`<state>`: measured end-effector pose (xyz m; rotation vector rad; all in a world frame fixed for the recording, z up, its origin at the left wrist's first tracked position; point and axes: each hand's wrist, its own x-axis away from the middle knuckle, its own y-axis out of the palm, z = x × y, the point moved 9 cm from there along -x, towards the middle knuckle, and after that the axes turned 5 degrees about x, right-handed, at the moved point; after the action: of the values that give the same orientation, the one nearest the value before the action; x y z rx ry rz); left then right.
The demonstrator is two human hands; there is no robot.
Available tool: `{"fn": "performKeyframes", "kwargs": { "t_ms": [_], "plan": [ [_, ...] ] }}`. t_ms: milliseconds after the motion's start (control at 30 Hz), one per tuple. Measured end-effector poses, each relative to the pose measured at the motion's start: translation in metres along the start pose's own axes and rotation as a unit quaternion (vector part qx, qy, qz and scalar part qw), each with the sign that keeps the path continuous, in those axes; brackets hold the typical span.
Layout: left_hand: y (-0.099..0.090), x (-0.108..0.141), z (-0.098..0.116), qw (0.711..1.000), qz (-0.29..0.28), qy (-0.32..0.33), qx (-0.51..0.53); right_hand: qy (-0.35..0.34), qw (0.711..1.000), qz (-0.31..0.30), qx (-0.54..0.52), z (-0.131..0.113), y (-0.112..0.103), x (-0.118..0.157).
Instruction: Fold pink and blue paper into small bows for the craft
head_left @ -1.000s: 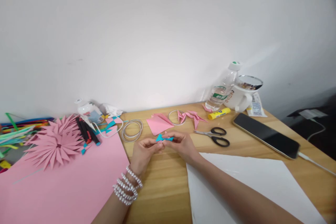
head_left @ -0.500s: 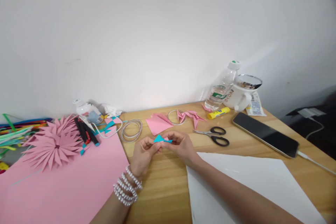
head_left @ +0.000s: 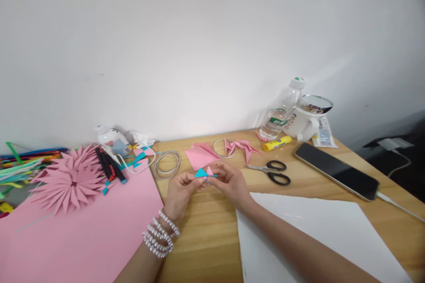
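Observation:
Between my two hands is a small folded paper piece (head_left: 200, 173), blue with a pink part showing on its right. My left hand (head_left: 182, 190), with pearl-like bracelets (head_left: 160, 238) at the wrist, pinches its left side. The fingers of my right hand (head_left: 230, 184) close on its right side, thumb in front. Fingertips hide the lower part of the piece. Just behind the hands lies a folded pink sheet (head_left: 200, 156). Small pink folded shapes (head_left: 246, 148) and a ring (head_left: 219, 147) are beyond my right hand, with black-handled scissors (head_left: 270, 171) to its right.
Pink paper (head_left: 89, 239) carries spiky pink paper flowers (head_left: 68, 181) and markers (head_left: 111, 166) at left. A white board (head_left: 308, 234) lies under my right forearm. Behind stand a water bottle (head_left: 277, 115) and mug (head_left: 300, 121); a glue stick (head_left: 277, 143) and phone (head_left: 335, 170) lie right.
The pink part of the folded paper now stands up as a small point beside the blue part. Both hands stay in nearly the same place, and the view has shifted slightly.

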<state>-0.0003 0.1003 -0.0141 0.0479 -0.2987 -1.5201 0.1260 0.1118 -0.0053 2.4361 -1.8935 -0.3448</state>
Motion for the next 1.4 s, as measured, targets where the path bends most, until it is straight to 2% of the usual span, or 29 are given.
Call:
{"fn": "performKeyframes", "kwargs": {
  "t_ms": [200,367,467,667,833,1033,1200,1400],
  "plan": [
    [0.001,0.0,-0.002,1.0,-0.005,-0.007,0.011,-0.09,0.988,0.037,0.12,-0.014,-0.006,0.005],
    [0.0,0.0,0.0,1.0,0.003,-0.005,0.002,-0.191,0.946,0.044,0.257,-0.031,-0.003,0.009],
    [-0.001,0.001,0.002,1.0,0.015,-0.002,-0.012,-0.21,0.93,0.047,0.298,-0.036,0.001,0.01],
    [-0.001,0.002,0.002,1.0,0.023,0.006,-0.017,-0.203,0.934,0.067,0.286,-0.035,0.001,0.014],
    [-0.001,0.003,0.006,0.999,0.03,0.034,-0.022,-0.169,0.954,0.048,0.242,-0.029,0.002,0.011],
    [-0.004,0.003,0.01,0.997,0.045,0.057,-0.013,-0.179,0.951,0.035,0.251,-0.031,0.004,0.008],
    [-0.006,0.001,0.009,0.997,0.042,0.059,-0.012,-0.127,0.976,0.003,0.179,-0.018,0.004,0.004],
    [-0.006,0.002,0.007,0.998,0.044,0.049,0.008,-0.064,0.991,0.004,0.117,-0.011,0.004,0.002]
  ]
}}
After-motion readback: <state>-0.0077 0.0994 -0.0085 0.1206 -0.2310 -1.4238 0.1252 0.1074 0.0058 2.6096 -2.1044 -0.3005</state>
